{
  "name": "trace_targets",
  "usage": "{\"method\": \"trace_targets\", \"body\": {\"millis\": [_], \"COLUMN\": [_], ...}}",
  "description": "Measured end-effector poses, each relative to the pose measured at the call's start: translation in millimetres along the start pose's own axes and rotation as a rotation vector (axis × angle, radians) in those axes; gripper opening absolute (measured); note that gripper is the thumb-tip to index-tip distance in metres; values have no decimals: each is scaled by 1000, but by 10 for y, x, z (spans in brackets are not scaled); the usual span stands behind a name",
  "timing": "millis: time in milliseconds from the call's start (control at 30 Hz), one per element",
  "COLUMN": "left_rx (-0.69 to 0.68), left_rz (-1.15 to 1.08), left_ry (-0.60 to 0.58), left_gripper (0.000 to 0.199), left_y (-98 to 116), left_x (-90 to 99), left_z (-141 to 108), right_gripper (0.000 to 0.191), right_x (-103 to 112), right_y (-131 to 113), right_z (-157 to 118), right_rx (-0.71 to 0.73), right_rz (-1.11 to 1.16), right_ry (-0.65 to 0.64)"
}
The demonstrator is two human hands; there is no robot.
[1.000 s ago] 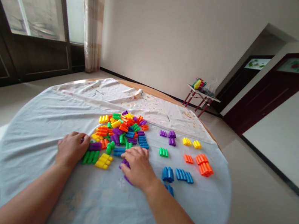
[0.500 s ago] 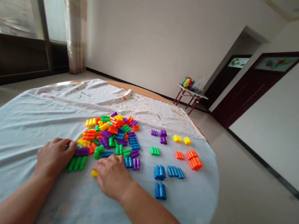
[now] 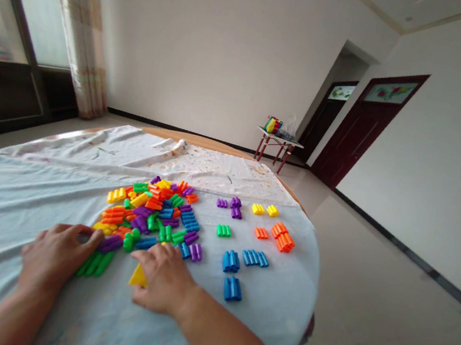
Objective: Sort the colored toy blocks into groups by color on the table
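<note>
Two hands noted. Your right hand (image 3: pixel 166 280) has its fingers closed on a yellow block (image 3: pixel 138 276), tilted, presumably by a one-sided pinch. Your left hand (image 3: pixel 53 258) touches a purple block (image 3: pixel 110 244); its grip cannot be told. Blue blocks (image 3: pixel 231 262) sit beyond the mixed pile (image 3: pixel 153 212) on the tabletop (image 3: pixel 200 141), likely keeping colours distinct.

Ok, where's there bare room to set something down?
The blue cloth left of the pile, beyond your left hand, is bare, as is the white cloth behind the pile. A narrow strip separates the pile from the lone green block. It's crowded within the pile and just beyond your right hand.
</note>
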State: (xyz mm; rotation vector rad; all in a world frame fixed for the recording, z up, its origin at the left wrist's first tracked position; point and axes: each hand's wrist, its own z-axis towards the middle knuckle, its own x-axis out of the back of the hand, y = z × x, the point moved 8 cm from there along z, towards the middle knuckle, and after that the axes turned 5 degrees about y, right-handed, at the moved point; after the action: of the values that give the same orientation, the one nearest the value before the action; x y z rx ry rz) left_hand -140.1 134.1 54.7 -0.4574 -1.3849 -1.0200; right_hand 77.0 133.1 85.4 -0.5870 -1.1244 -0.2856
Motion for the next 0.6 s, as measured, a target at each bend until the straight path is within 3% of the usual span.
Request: {"method": "trace_targets", "body": {"millis": [100,200,400,600], "left_rx": [-13,-15,-16,-65], "left_rz": [-19,-18,29,71], "left_ry": [17,40,52,31], "left_gripper": [61,59,56,57], "left_y": [55,72,84,167], "left_x": [44,65,80,139], "left_z": [-50,-75,-99,-141], "right_gripper": [61,48,45,40], "right_x": [96,88,53,91], "right_y": [88,187,176,90], "right_z": [-97,-183,-299,-317], "right_rx": [-47,-135,-155,18], "right_rz": [171,270,205,120], "right_ry": [124,177,36,-52]}}
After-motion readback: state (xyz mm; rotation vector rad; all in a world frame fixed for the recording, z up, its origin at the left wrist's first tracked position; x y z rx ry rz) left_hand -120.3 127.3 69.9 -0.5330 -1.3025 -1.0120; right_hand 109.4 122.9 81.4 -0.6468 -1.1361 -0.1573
